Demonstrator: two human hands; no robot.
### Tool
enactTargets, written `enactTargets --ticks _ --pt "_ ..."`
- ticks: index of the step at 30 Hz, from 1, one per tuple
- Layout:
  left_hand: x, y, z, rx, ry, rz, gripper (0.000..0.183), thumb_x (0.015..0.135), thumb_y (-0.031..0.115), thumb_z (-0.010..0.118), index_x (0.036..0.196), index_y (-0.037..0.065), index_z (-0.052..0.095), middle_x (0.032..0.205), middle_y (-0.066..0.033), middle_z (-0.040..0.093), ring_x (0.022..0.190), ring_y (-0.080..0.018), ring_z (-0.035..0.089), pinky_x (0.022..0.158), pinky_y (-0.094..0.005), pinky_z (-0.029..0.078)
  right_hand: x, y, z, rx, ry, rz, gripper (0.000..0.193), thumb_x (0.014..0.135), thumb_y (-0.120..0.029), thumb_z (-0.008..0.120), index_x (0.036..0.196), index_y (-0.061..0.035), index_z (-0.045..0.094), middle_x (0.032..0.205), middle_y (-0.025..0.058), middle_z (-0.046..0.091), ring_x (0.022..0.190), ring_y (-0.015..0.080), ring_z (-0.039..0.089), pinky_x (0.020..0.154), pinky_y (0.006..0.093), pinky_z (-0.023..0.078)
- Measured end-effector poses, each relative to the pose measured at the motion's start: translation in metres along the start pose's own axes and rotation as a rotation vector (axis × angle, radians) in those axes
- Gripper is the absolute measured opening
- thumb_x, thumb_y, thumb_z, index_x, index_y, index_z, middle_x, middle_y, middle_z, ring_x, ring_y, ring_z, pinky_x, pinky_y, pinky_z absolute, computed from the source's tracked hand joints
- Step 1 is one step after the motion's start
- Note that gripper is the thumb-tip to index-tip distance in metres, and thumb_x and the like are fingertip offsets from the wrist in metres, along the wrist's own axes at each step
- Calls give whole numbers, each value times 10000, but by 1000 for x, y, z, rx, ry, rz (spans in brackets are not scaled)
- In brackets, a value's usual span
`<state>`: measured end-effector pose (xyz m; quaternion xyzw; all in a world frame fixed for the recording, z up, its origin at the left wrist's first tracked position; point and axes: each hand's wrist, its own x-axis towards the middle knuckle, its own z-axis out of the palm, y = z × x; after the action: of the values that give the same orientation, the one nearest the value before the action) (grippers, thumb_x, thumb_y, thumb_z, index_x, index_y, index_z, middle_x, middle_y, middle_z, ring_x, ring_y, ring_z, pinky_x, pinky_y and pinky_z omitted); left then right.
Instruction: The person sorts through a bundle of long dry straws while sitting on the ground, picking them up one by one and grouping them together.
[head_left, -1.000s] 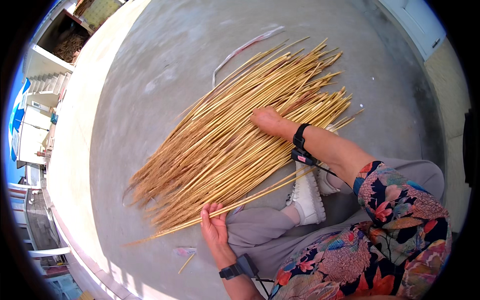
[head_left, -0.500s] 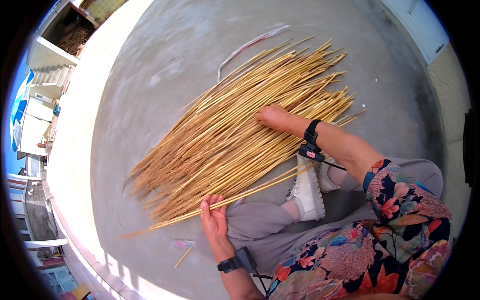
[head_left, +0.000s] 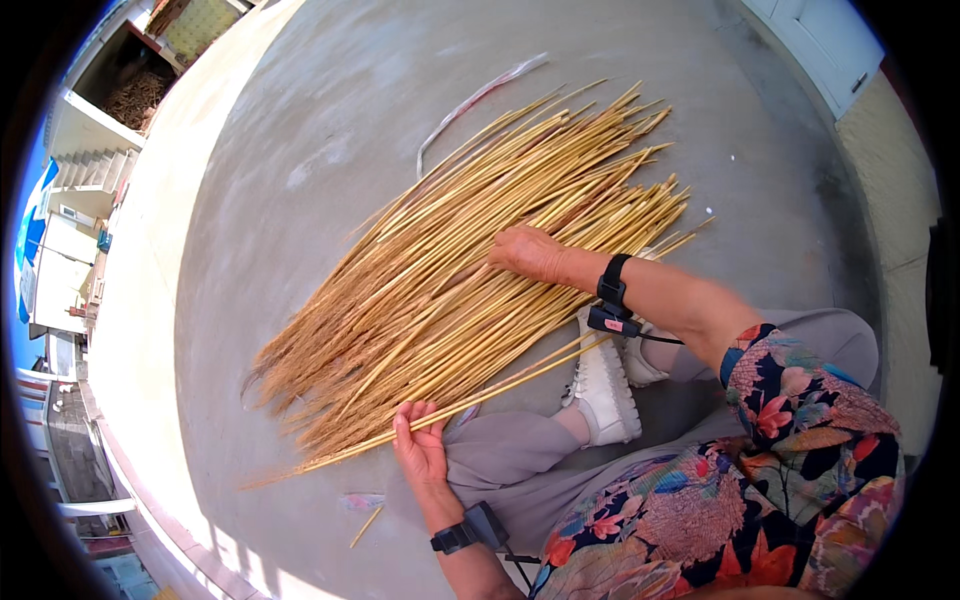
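A broad heap of dry yellow broomcorn stalks (head_left: 480,240) lies slantwise on the concrete floor. Its brushy brown heads fan out at the lower left, the cut ends at the upper right. In my left hand (head_left: 420,445), at the heap's near edge, a few long stalks (head_left: 520,378) rest between thumb and fingers, their heads pointing left. My right hand (head_left: 525,252) is closed over the middle of the heap, back of the hand up. One stalk (head_left: 410,340) runs from it across the others toward the lower left; its fingertips are hidden.
A pale plastic strip (head_left: 470,105) lies beyond the heap. Close to my left knee are a scrap of plastic (head_left: 362,501) and a short stalk piece (head_left: 367,526). My white shoe (head_left: 605,395) stands at the heap's near side. A white door (head_left: 825,50) is at the upper right.
My right hand has shifted a little left and down over the heap, and a stalk from it now crosses the others. The left hand keeps its stalks. The whole view has shifted slightly.
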<state>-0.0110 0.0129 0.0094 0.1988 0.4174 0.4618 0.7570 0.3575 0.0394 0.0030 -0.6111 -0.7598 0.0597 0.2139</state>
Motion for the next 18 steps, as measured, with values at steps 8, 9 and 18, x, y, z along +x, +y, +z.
enactTargets --ticks 8,9,18 --pt "-4 0 4 -31 15 0 270 903 227 498 1062 11 530 974 -152 606 903 -285 592 800 -445 507 -3 -23 6 152 117 -85 110 750 -160 575 686 -78 539 726 93 511 720 282 532 623 377 451" --pt "-5 0 4 -34 8 5 272 904 228 497 1064 11 529 977 -153 603 905 -285 591 800 -445 506 -5 -22 6 174 126 -78 114 749 -158 575 680 -76 537 723 96 508 719 282 531 620 376 452" --pt "-6 0 6 -31 2 1 262 896 215 512 1058 10 540 976 -151 606 908 -280 589 814 -435 500 -24 -7 7 110 -185 64 77 737 -120 585 798 -91 623 831 79 564 872 275 530 742 404 417"
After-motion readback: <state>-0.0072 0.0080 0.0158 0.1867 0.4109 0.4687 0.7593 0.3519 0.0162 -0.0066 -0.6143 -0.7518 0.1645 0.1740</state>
